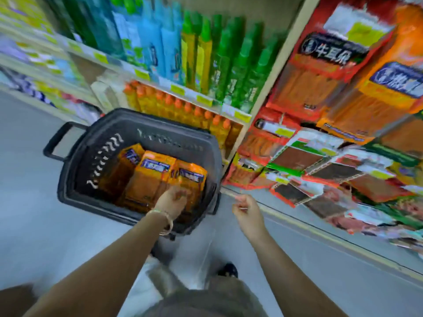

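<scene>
Reaching into basket (pixel 128 121), left hand (pixel 171 201) sits over orange packets (pixel 150 177) lying inside. Blur hides its fingertips, so grip cannot be told. Right hand (pixel 246 208) beside basket, fingers curled; anything held is unreadable. Bottles (pixel 242 65) on shelf smeared.

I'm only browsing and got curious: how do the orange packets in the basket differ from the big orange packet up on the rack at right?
The basket packets sit side by side, low inside the dark basket. The rack packet is on display, high at right. Three basket packets show together, while the rack packet sits among red packs. The basket packets look smaller in the picture and the rack packet looks larger. Both have an orange wrap and a dark blue label with white writing.
</scene>
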Tool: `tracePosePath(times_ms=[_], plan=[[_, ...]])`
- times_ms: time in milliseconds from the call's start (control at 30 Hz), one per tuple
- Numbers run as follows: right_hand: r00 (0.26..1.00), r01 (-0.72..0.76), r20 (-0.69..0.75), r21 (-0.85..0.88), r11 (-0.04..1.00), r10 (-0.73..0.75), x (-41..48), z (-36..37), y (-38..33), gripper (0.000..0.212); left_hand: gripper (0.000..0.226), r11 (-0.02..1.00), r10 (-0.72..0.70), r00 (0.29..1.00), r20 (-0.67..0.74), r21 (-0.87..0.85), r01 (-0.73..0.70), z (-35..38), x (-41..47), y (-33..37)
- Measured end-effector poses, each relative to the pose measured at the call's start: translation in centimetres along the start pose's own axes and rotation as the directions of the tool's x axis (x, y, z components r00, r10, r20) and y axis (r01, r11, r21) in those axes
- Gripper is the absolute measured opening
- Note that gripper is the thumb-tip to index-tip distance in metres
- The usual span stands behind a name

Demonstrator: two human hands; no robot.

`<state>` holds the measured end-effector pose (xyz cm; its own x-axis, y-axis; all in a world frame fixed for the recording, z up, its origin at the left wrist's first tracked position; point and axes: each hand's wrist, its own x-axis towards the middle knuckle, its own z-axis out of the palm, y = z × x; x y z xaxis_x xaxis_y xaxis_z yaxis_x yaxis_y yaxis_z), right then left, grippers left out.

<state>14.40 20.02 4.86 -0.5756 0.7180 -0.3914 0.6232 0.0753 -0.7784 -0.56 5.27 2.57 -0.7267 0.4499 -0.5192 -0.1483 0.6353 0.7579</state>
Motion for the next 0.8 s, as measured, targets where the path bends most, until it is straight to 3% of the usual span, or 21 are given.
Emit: tracePosePath(times_ms=[100, 267, 367, 533, 667, 800], plan=[[0.984, -0.098, 0.147, -0.054, 0.994, 0.105, -0.2, 6.3, -0.7, 0.023, 0.017, 0.998, -0.050, 0.999, 0.021, 0.037, 0.049, -5.1, 1.4, -3.8], [0.937, -0.117, 0.312, -0.150, 0.982, 0.159, 1.6, 15.3, -3.9, 0.020, 0.015, 0.990, -0.125, 0.992, 0.027, 0.065, 0.123, -13.5, 6.1, -8.1], [0.902, -0.146, 0.371, -0.220, 0.965, 0.221, 4.3, 19.6, -4.7, 0.020, 0.027, 0.980, -0.187, 0.982, 0.011, 0.077, 0.186, -16.7, 9.6, -9.9], [0.843, -0.340, 0.347, -0.248, 0.907, 0.411, 9.2, 24.7, -3.5, 0.025, 0.030, 0.957, -0.254, 0.965, 0.066, 0.159, 0.241, -18.5, 15.2, -13.3], [0.810, -0.461, 0.289, -0.223, 0.859, 0.510, 12.8, 28.1, -0.9, 0.024, 0.016, 0.934, -0.303, 0.949, 0.088, 0.228, 0.277, -17.5, 19.2, -16.2], [0.737, -0.605, 0.244, -0.176, 0.776, 0.630, 16.0, 31.4, 1.7, 0.032, 0.025, 0.905, -0.383, 0.915, 0.125, 0.248, 0.345, -15.3, 21.6, -18.1]])
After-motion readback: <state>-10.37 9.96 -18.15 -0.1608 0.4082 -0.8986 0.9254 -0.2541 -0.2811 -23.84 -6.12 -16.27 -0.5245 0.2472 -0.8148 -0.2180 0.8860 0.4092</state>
